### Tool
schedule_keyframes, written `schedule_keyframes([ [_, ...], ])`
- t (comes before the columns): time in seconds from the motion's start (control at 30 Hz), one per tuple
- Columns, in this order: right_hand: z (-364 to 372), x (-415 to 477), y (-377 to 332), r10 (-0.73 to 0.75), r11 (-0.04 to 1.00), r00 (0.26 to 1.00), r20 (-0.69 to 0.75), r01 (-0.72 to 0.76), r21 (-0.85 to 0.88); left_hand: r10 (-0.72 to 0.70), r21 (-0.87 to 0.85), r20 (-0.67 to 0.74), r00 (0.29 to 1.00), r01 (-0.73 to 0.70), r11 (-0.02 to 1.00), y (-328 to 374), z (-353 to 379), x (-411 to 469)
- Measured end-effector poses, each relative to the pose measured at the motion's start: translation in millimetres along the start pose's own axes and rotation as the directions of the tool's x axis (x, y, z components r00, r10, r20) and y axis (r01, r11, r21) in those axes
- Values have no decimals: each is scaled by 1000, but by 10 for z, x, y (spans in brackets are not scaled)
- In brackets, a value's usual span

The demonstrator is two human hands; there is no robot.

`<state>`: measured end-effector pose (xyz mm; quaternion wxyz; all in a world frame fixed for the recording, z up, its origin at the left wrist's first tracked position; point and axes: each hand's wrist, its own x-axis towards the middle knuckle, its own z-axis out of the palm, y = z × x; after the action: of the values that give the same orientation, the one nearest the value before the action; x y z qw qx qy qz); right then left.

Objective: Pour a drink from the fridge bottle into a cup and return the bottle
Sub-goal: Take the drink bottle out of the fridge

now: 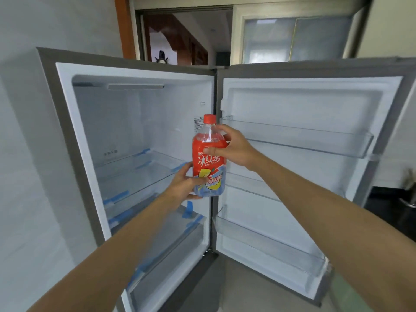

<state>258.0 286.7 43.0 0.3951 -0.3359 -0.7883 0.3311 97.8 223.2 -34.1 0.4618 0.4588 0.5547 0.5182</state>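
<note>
An ice tea bottle (208, 164) with a red cap and a red, blue and yellow label is held upright in front of the open fridge (135, 136), level with its hinge side. My left hand (183, 183) grips the bottle's lower part from the left. My right hand (231, 147) wraps around its upper part, just under the clear shoulder. No cup is in view.
The fridge door (310, 154) stands wide open to the right, with clear door racks (299, 140) that hold nothing. Glass shelves (139, 167) with blue tape strips sit inside. A dark counter (396, 212) lies at the far right, a white wall on the left.
</note>
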Motion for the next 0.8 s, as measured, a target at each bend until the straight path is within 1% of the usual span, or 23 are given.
schedule_keyframes([
  [0.17,-563,-529,5,55,995,990,-130,-65,-74,26,-12,156,987,-25,1000,51,622,-103],
  [0.37,-1300,-1284,-11,100,979,959,-265,-142,-145,56,-7,323,945,-56,998,103,1505,-339],
  [0.53,-1938,-2106,-70,127,968,917,-377,-198,-157,78,3,452,889,-89,996,173,2363,-724],
  [0.67,-2355,-2810,-185,112,959,883,-456,-215,-182,104,-10,536,838,-117,993,202,2995,-1141],
  [0.8,-2723,-3507,-318,149,938,846,-512,-285,-198,95,-46,621,778,-85,995,155,3554,-1636],
])
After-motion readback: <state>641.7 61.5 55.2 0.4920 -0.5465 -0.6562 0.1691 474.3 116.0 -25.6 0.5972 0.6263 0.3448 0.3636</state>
